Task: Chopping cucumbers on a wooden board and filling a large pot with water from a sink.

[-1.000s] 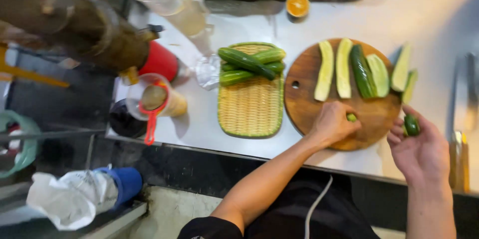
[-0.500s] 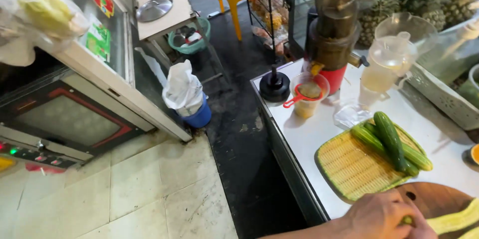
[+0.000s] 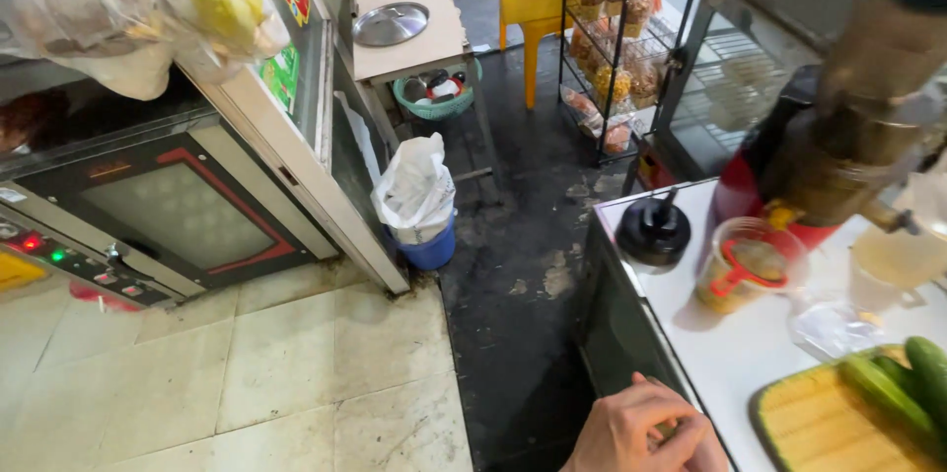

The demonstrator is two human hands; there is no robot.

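Beside our white counter (image 3: 730, 359) — cucumbers (image 3: 903, 383) on a woven tray (image 3: 819, 423) — our left hand (image 3: 646, 433) curled shut; whether it pinched anything, we couldn't tell.

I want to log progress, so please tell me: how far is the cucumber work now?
Done: no cut pieces are in view. In hand: the left hand hangs curled beside the counter; its contents are hidden. Left: whole cucumbers lie on the woven tray.

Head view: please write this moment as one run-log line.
left hand: closed grip, contents hidden | at counter edge | right hand: out of view | cucumbers on woven tray
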